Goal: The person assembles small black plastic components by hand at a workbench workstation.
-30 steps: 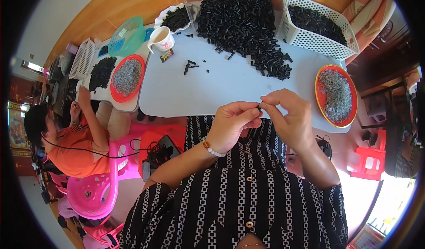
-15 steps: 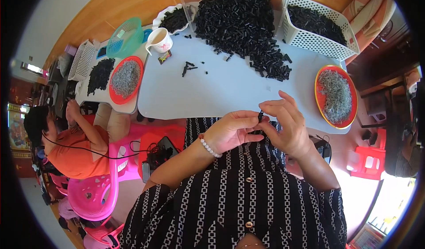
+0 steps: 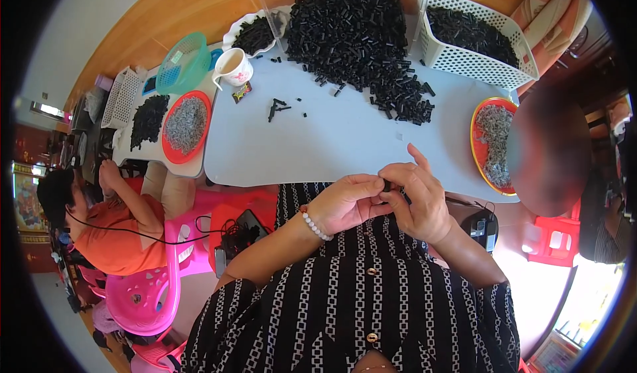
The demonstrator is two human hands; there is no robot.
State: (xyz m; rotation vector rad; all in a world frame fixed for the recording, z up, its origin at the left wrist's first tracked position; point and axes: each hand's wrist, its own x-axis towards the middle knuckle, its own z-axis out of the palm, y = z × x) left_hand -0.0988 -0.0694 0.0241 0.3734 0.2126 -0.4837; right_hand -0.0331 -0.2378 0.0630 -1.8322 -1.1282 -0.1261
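A small black plastic piece [image 3: 387, 185] is pinched between my hands above my lap, just off the table's front edge. My left hand [image 3: 346, 204], with a beaded bracelet at its wrist, grips it between thumb and fingertips. From the other side my right hand [image 3: 419, 204] has thumb and forefinger closed on the same piece, its other fingers raised. Fingers cover most of it. Beyond the hands, a big heap of short black tubes [image 3: 352, 35] spreads over the white table [image 3: 312, 147]. A few loose black tubes [image 3: 275, 108] lie left of it.
A white basket [image 3: 478, 72] of black pieces stands far right. Small silvery parts fill a red tray [image 3: 475, 137] at right, partly hidden by a blurred oval, and another red tray [image 3: 171, 149] at left. A cup [image 3: 235, 71] stands far left. A person [image 3: 119, 217] sits at left.
Both hands have shifted slightly left, still holding the black piece, and the right fingers have moved around it. A blurred oval now covers part of the right tray. The view has shifted slightly.
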